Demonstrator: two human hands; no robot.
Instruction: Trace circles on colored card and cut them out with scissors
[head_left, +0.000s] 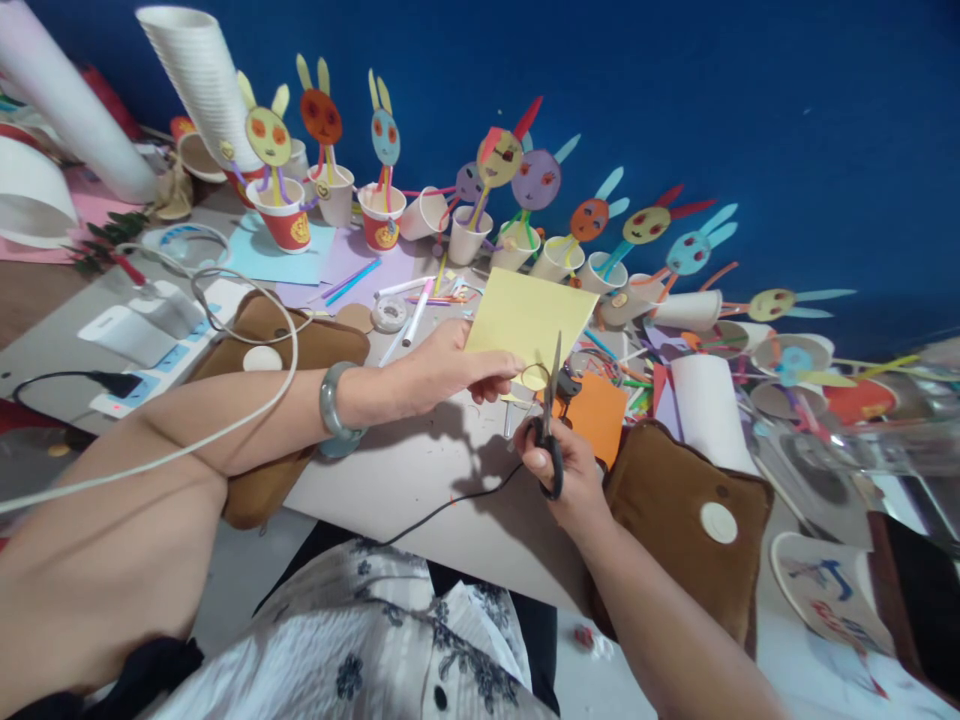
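Note:
My left hand [457,370] pinches the lower left edge of a sheet of yellow paper [529,315], thumb on top. A small circle is outlined near the sheet's lower edge. My right hand [566,465] grips black-handled scissors [553,445], fingers in the loops, with the blades pointing up beside the paper's lower right edge. Whether the blades touch the paper I cannot tell. Beneath lies a piece of orange paper [602,410], partly covered by my right hand and the scissors.
Paper cups with rabbit-faced figures [268,137] line the back by the blue wall. Brown cushions [679,500] lie at both sides. A power strip [124,400] with chargers and a white cable stands left. Markers [418,312] and scraps lie behind my hands; a tall cup stack [187,70] leans at back left.

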